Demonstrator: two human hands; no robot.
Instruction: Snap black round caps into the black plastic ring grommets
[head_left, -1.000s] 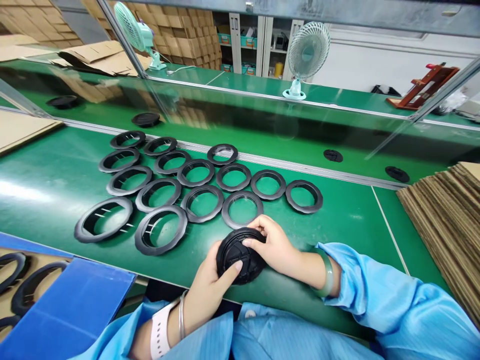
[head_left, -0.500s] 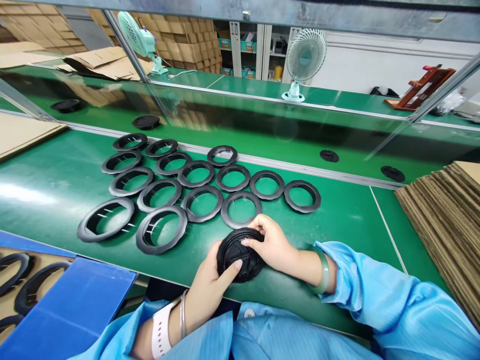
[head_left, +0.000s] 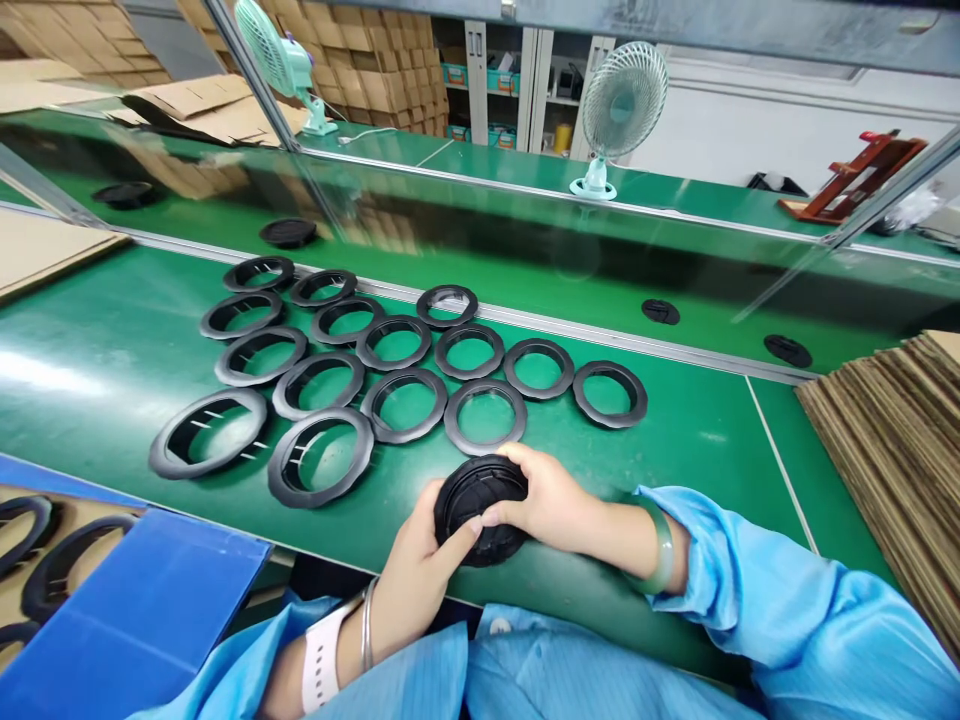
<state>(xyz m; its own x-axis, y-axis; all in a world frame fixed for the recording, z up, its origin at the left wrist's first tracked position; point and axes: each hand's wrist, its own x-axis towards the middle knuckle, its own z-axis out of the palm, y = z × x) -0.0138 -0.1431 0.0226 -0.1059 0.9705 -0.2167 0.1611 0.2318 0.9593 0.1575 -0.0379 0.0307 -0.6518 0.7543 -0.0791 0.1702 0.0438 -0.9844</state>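
Between my two hands I hold a round black plastic part point(head_left: 480, 492), a ring with a disc-like, ribbed inside facing me. My left hand point(head_left: 420, 555) grips its left side, the thumb lying across the face. From the right, my right hand point(head_left: 551, 500) wraps the upper rim, and its thumb presses near the middle, close to the left thumb tip. Both sets of fingertips behind the part are hidden. Just beyond it on the green bench point(head_left: 675, 480) lie several black rings point(head_left: 486, 385) in loose rows, some with thin prongs showing inside.
A blue box point(head_left: 142, 600) holding more black rings stands at the lower left. Stacked cardboard sheets point(head_left: 892, 440) rise at the right. A transparent panel point(head_left: 480, 230) borders the bench at the back, with two fans point(head_left: 624, 100) beyond.
My right thumb has slid down and left across the face of the black part, to beside my left thumb. The camera view has shifted slightly.
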